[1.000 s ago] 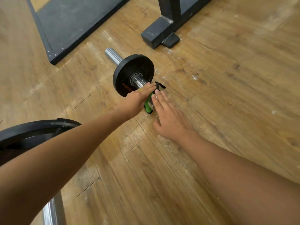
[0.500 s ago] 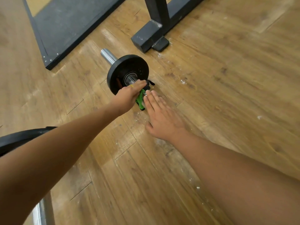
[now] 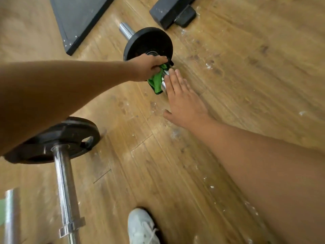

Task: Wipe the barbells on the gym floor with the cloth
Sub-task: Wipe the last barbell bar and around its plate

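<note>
Green cloth [image 3: 155, 81] sits bunched on the chrome bar [image 3: 164, 85], and the left hand [image 3: 146, 67] has its fingers curled right over it, gripping cloth and bar together, hard up against the black plate [image 3: 149, 41] just beyond its knuckles. The right hand [image 3: 182, 99] lies flat alongside, fingers straight and together. Its fingertips touch the bar on the near side of the cloth, and it holds nothing. The bare end [image 3: 125, 29] pokes out past the plate, well away from both hands. Under the left forearm a second barbell [image 3: 64, 182] lies untouched, and a pale shoe [image 3: 142, 228] sits between the two forearms.

The risk from here, I'd say, is that the bar rolls on this wooden floor [image 3: 246, 59] once the cloth drags, because that flat right hand only braces it lightly. The cloth could also snag at the plate's hub, or miss the bare end altogether.
</note>
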The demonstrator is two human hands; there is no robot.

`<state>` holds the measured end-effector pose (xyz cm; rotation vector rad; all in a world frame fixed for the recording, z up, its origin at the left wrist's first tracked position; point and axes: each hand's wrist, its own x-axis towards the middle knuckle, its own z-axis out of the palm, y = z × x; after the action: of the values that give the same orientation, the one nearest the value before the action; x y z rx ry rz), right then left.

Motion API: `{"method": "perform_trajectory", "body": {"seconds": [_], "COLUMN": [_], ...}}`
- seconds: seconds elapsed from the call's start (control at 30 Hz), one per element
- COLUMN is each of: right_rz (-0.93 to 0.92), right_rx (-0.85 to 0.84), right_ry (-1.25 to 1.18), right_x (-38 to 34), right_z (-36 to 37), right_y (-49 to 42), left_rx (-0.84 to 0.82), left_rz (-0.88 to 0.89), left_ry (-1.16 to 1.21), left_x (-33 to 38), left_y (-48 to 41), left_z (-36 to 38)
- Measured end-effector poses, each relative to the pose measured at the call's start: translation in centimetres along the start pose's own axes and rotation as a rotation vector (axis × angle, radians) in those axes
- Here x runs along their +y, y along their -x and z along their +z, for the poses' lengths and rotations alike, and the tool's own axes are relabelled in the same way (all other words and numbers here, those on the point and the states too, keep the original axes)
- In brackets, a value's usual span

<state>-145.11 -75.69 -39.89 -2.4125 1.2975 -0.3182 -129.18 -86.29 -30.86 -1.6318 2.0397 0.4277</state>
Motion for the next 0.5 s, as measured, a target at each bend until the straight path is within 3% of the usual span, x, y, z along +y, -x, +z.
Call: {"method": "perform_trajectory", "body": {"seconds": [0.13, 0.27, 0.5], "right_rz": [0.012, 0.013, 0.016], "right_rx": [0.024, 0.014, 0.018], "right_ry": [-0.027, 0.022, 0.046], "right_x": [0.2, 0.0, 0.5], "right_z": [0.0, 0.1, 0.1], "right_y": [-0.4, -0.4, -0.4], "left_rx": [0.111, 0.077, 0.06], "left_rz": [0.071, 0.176, 0.421], "left_ry": [0.076, 0.14, -0.01], "left_x": [-1.0, -2.5, -3.9], "left_y": [0.1, 0.2, -0.6], "left_z": [1.7, 2.7, 2.1]}}
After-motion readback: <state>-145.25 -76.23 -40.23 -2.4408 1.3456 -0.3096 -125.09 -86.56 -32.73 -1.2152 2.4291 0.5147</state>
